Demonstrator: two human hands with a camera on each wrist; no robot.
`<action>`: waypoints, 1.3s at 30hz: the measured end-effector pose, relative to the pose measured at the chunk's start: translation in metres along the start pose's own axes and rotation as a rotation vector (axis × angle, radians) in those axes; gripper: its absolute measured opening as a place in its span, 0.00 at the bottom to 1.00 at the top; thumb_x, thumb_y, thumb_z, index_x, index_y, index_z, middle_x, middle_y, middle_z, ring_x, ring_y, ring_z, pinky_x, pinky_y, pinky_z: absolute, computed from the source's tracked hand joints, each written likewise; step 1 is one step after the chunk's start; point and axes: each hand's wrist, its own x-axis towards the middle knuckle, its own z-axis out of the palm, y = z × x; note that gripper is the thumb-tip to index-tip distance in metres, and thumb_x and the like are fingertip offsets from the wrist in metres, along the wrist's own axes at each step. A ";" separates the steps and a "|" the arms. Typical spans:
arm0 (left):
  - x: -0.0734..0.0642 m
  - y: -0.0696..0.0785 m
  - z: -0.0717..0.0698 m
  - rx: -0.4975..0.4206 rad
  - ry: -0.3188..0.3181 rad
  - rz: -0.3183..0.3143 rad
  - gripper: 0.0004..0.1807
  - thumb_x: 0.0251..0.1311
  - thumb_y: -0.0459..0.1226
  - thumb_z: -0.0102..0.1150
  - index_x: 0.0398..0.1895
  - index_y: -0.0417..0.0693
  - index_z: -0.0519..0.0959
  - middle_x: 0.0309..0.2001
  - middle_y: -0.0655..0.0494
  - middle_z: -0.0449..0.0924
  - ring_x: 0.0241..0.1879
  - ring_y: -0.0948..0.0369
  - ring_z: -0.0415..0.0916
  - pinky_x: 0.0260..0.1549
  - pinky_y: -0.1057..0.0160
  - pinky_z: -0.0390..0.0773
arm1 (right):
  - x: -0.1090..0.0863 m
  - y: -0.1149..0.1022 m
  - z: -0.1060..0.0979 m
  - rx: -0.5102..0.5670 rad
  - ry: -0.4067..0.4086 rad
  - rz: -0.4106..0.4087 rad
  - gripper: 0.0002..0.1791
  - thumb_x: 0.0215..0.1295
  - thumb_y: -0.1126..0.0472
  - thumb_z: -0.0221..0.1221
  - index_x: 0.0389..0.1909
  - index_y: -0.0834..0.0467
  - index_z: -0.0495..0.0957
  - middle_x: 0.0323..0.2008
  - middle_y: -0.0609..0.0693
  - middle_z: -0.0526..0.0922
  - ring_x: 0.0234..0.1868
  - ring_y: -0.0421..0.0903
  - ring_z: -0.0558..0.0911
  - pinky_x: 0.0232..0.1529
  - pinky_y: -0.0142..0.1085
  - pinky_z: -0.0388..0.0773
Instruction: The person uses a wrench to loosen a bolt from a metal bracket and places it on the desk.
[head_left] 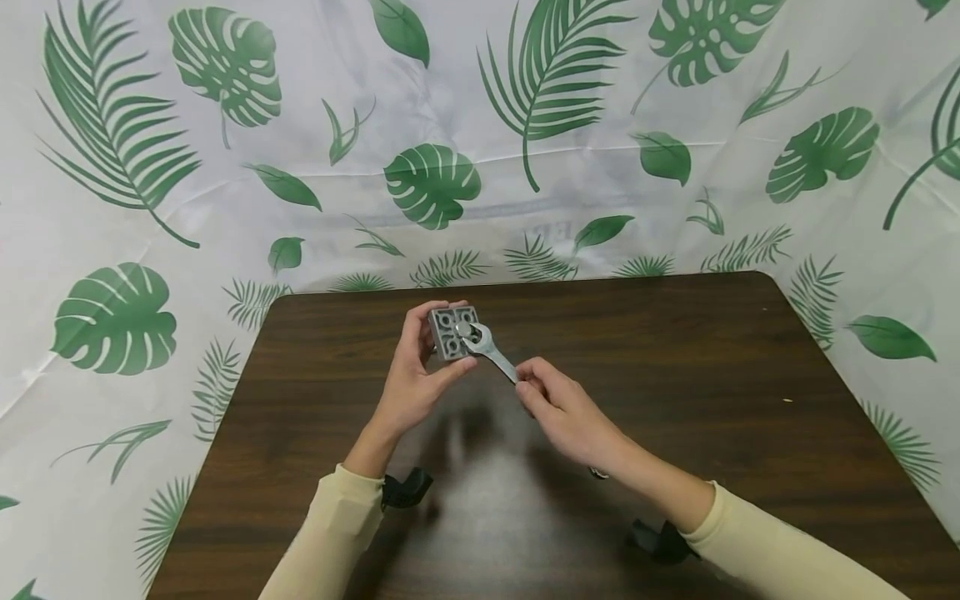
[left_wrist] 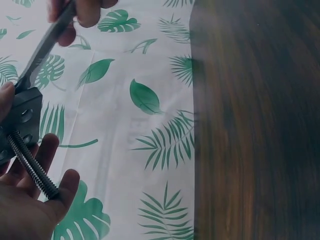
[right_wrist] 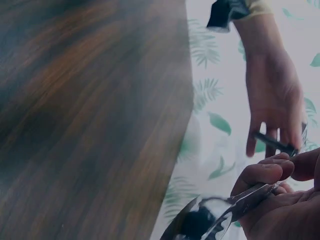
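Note:
My left hand grips a small grey block by its edges, fingers behind and thumb along the lower edge. Round recesses mark the block's face. A long threaded bolt sticks out of its back side, its tip by a fingertip in the left wrist view. In my right hand is a silver combination wrench, pinched between thumb and fingers near the far end. The wrench's open jaw sits at the bolt head on the block's face. Its ring end shows beyond the right hand in the right wrist view.
Both hands are raised over a dark brown wooden table. Behind and beside it hangs a white cloth printed with green leaves. A small pale speck lies on the right side of the table. Black bands are on the wrists.

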 end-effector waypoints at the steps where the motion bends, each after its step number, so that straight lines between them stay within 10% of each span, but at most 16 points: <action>1: 0.000 0.000 0.001 0.004 0.005 0.006 0.39 0.53 0.19 0.65 0.66 0.32 0.57 0.67 0.42 0.68 0.56 0.52 0.73 0.48 0.63 0.71 | -0.001 -0.002 0.001 0.010 -0.005 -0.007 0.07 0.76 0.63 0.49 0.48 0.59 0.73 0.25 0.47 0.70 0.24 0.43 0.68 0.25 0.34 0.65; 21: 0.004 0.016 0.013 0.099 0.119 0.075 0.37 0.50 0.17 0.66 0.63 0.25 0.58 0.64 0.33 0.68 0.52 0.47 0.74 0.46 0.64 0.71 | -0.009 -0.027 0.011 0.213 -0.178 0.084 0.25 0.76 0.62 0.48 0.70 0.62 0.58 0.23 0.51 0.69 0.17 0.45 0.68 0.19 0.36 0.68; 39: 0.004 0.019 0.020 0.122 0.108 0.081 0.38 0.49 0.16 0.65 0.63 0.26 0.58 0.64 0.35 0.68 0.53 0.47 0.74 0.48 0.63 0.72 | -0.002 -0.027 0.012 0.155 -0.141 0.077 0.25 0.76 0.62 0.48 0.70 0.60 0.58 0.23 0.50 0.68 0.21 0.44 0.68 0.23 0.36 0.67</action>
